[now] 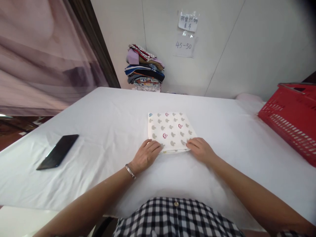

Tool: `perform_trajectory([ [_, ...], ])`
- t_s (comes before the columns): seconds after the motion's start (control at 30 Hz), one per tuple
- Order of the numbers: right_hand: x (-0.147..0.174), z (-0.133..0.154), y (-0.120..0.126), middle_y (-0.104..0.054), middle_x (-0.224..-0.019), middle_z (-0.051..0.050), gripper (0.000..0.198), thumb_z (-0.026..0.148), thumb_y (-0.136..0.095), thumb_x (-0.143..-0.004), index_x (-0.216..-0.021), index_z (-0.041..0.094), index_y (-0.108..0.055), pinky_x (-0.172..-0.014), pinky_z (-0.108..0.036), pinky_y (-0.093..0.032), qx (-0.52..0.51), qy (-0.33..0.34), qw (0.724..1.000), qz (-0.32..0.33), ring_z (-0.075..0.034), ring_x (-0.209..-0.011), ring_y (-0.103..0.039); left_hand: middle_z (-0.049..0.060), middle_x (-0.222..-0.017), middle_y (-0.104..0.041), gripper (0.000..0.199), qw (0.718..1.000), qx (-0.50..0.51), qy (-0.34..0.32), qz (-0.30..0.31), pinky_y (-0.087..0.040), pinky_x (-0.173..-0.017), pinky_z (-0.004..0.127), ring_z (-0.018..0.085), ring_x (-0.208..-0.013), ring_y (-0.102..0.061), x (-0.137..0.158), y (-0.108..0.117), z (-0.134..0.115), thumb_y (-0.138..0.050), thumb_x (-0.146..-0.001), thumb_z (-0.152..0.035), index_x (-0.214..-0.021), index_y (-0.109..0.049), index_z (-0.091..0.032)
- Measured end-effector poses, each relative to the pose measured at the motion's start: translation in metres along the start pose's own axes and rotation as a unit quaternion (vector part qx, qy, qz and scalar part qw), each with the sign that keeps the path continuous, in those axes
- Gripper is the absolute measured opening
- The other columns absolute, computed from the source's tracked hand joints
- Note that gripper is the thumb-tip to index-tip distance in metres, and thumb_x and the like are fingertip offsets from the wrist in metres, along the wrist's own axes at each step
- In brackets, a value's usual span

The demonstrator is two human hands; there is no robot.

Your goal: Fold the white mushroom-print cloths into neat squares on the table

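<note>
A white cloth (170,128) printed with grey and red mushroom shapes lies folded into a flat square on the white-covered table. My left hand (146,155), with a silver bracelet at the wrist, has its fingers closed on the cloth's near left corner. At the near right corner my right hand (201,149) pinches the edge between thumb and fingers. Folded layers show along the near edge between the hands. Both thumbs are partly hidden.
A black phone (58,152) lies at left on the white tablecloth (103,128). A red plastic basket (291,118) stands at right. Beyond the far edge is a stack of folded fabrics (144,69) against the wall. Pink curtain (37,56) hangs at left.
</note>
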State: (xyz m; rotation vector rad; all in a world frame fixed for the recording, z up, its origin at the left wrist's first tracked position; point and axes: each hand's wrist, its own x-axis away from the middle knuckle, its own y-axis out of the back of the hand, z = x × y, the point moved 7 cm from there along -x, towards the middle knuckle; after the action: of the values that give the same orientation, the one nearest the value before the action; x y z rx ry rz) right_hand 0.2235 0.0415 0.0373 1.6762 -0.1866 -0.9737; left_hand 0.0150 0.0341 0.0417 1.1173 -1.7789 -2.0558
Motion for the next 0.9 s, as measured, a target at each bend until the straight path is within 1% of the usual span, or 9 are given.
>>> perform_trajectory([
  [0.1,0.009,0.007,-0.001,-0.061,-0.097,-0.008,0.028,0.006,-0.040,-0.084,-0.099,0.018,-0.060,-0.080,-0.035,-0.043,-0.004,-0.006,1.000,-0.004,-0.019,-0.091,-0.051,0.007,-0.111,-0.061,0.027,1.000,0.008,0.003,0.016,-0.035,-0.097,0.042,0.021,-0.106,-0.052,0.005,-0.002,0.000,-0.045,-0.088,-0.020,-0.113,-0.055,-0.019],
  [0.17,0.010,0.007,0.001,-0.061,-0.098,-0.009,0.028,0.006,-0.040,-0.084,-0.100,0.018,-0.060,-0.080,-0.035,-0.043,-0.004,-0.013,1.000,-0.013,-0.020,-0.092,-0.051,0.008,-0.117,-0.059,0.033,1.000,0.002,0.006,0.028,-0.033,-0.098,0.044,0.022,-0.109,-0.050,0.007,-0.003,0.001,-0.047,-0.087,-0.022,-0.120,-0.050,-0.019],
  [0.3,0.004,0.005,0.005,-0.062,-0.096,-0.008,0.026,0.005,-0.043,-0.083,-0.098,0.018,-0.060,-0.080,-0.036,-0.042,0.006,-0.007,0.999,-0.035,-0.019,-0.090,-0.052,0.007,-0.130,-0.050,0.041,1.000,-0.021,0.000,0.022,-0.031,-0.100,0.044,0.020,-0.115,-0.047,0.010,-0.003,0.002,-0.040,-0.090,-0.014,-0.130,-0.042,-0.023],
  [0.47,0.004,0.003,0.004,-0.063,-0.097,-0.007,0.029,0.003,-0.044,-0.082,-0.099,0.020,-0.060,-0.082,-0.038,-0.042,0.001,-0.004,0.998,-0.065,-0.019,-0.091,-0.053,0.001,-0.129,-0.052,0.038,1.000,-0.014,-0.017,0.010,-0.031,-0.101,0.043,0.020,-0.116,-0.046,0.014,-0.002,-0.003,-0.036,-0.091,-0.012,-0.124,-0.048,-0.024],
  [0.6,0.014,0.006,0.000,-0.061,-0.104,-0.009,0.036,0.004,-0.040,-0.081,-0.108,0.020,-0.057,-0.084,-0.042,-0.043,-0.032,-0.020,0.998,-0.048,-0.021,-0.098,-0.053,0.003,-0.124,-0.056,0.030,0.999,0.034,0.004,0.003,-0.031,-0.101,0.044,0.021,-0.115,-0.047,0.015,0.005,-0.005,-0.044,-0.090,-0.023,-0.118,-0.054,-0.023],
  [0.67,0.014,0.007,0.002,-0.059,-0.109,-0.010,0.037,0.006,-0.040,-0.081,-0.112,0.020,-0.055,-0.087,-0.044,-0.043,-0.055,-0.031,0.998,-0.019,-0.022,-0.101,-0.052,0.003,-0.119,-0.060,0.026,0.997,0.071,0.028,0.001,-0.032,-0.101,0.044,0.020,-0.110,-0.050,0.010,0.012,-0.003,-0.047,-0.088,-0.031,-0.111,-0.058,-0.024],
  [0.77,-0.003,0.008,0.013,-0.056,-0.118,-0.009,0.037,0.016,-0.044,-0.083,-0.118,0.023,-0.052,-0.094,-0.048,-0.039,-0.085,-0.059,0.995,0.007,-0.024,-0.108,-0.051,0.002,-0.113,-0.063,0.023,0.992,0.098,0.073,-0.025,-0.031,-0.102,0.043,0.017,-0.106,-0.053,-0.009,0.023,0.004,-0.042,-0.090,-0.030,-0.100,-0.062,-0.025],
  [0.83,-0.025,0.007,0.020,-0.049,-0.128,-0.009,0.038,0.025,-0.045,-0.085,-0.123,0.024,-0.048,-0.101,-0.049,-0.032,-0.085,-0.081,0.993,-0.004,-0.025,-0.118,-0.044,0.004,-0.122,-0.057,0.025,0.991,0.080,0.098,-0.047,-0.028,-0.105,0.043,0.019,-0.117,-0.047,-0.025,0.024,0.011,-0.041,-0.090,-0.031,-0.106,-0.060,-0.023],
  [0.9,-0.048,0.002,0.015,-0.036,-0.141,-0.009,0.045,0.034,-0.041,-0.088,-0.131,0.021,-0.041,-0.105,-0.048,-0.026,-0.073,-0.116,0.991,0.003,-0.025,-0.130,-0.030,0.008,-0.134,-0.046,0.035,0.990,0.047,0.128,-0.048,-0.024,-0.107,0.046,0.023,-0.129,-0.033,-0.038,0.014,0.019,-0.045,-0.088,-0.035,-0.118,-0.053,-0.020],
])
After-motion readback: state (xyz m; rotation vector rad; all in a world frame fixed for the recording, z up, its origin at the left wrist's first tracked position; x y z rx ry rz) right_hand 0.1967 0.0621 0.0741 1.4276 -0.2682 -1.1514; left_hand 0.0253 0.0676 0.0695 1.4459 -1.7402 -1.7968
